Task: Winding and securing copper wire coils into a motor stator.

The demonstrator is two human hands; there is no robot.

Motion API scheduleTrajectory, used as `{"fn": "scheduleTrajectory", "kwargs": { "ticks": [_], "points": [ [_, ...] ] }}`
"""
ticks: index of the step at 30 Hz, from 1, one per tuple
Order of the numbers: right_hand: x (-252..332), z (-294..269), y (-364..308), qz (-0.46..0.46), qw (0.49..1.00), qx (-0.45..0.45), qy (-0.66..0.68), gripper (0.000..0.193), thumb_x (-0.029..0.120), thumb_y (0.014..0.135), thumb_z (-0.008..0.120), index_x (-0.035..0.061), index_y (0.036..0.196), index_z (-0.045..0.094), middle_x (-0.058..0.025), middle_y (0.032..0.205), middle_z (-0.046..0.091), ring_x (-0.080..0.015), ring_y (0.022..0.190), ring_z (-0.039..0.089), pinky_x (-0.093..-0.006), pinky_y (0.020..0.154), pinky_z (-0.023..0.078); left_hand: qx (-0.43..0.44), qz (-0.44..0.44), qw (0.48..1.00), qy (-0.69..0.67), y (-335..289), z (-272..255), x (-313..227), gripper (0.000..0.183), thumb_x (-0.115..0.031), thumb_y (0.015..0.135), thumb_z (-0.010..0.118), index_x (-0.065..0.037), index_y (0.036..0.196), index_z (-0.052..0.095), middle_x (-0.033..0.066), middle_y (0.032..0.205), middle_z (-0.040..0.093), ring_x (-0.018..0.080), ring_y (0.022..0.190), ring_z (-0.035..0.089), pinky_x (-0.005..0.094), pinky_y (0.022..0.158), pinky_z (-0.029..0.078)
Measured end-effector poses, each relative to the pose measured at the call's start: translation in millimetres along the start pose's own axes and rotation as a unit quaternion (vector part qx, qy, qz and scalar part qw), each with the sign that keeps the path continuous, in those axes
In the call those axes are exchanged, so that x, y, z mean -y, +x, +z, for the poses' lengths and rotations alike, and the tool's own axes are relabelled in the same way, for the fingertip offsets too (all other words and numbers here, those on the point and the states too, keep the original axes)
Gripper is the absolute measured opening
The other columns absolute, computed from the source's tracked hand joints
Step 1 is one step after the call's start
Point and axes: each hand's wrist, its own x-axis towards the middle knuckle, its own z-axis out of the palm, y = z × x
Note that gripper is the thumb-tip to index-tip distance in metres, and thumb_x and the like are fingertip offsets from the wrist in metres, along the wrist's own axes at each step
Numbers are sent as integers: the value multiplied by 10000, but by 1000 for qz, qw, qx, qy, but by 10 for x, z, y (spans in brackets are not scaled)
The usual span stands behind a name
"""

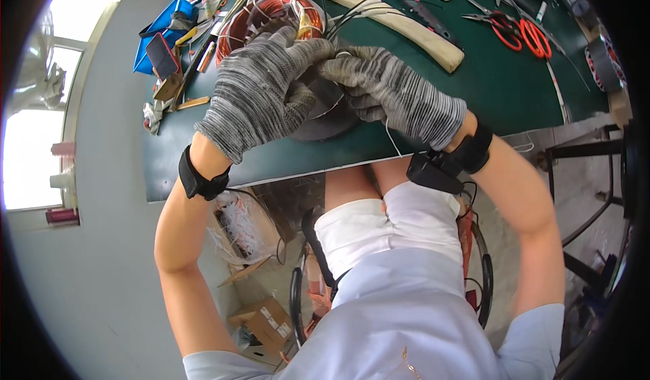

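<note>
A motor stator with copper-coloured windings tied with white cord sits near the middle of the bench. Over its near side lies my left hand in a grey striped knit glove, its index finger and thumb closed at a bundle of black lead wires. My right hand, gloved alike, meets it there with thumb and fingers pinched; what lies inside that pinch is hidden. Below the hands, a dark round surface shows in part. A thin white string trails from beneath the right hand to the table edge.
Beyond the hands lies a long pale wooden bar. Red-handled scissors and pliers rest at right. At left are a blue bin, a phone and several tools. The green tabletop ends just before my lap.
</note>
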Motion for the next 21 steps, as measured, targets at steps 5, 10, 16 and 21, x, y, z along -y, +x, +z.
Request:
{"fn": "scheduleTrajectory", "kwargs": {
  "ticks": [5, 10, 16, 21],
  "points": [
    [72, -82, 10, 74, 997, 34, 17, 216, 288, 865, 574, 106, 981, 571, 75, 583, 386, -9, 471, 360, -151, 426, 273, -9, -9, 1000, -21, 4, -17, -62, 549, -110, 623, 591, -178, 1167, 558, 233, 1102, 552, 361, 1020, 548, 415, 895, 445],
    [355, -23, -36, 81, 987, 48, -132, 198, 265, 894, 523, 82, 892, 599, 82, 534, 339, -11, 417, 321, -165, 380, 227, -10, -6, 1000, 4, -18, 27, -80, 565, -157, 631, 632, -170, 1189, 543, 226, 1126, 542, 357, 1017, 547, 424, 895, 437],
    [71, -243, 154, 92, 988, 115, -50, 210, 248, 882, 542, 78, 997, 587, 43, 637, 454, -45, 527, 436, -184, 467, 322, -2, 12, 999, 36, -61, -43, -99, 539, -170, 661, 624, -161, 1193, 536, 212, 1130, 543, 362, 1009, 539, 417, 899, 427],
    [78, -414, 82, 59, 991, 114, -38, 251, 224, 864, 568, 87, 1073, 589, 14, 684, 505, -90, 602, 515, -212, 560, 432, -65, 46, 997, 9, 66, 202, -36, 505, -158, 686, 585, -198, 1187, 540, 200, 1120, 555, 353, 1008, 542, 413, 893, 431]
  ]
}}
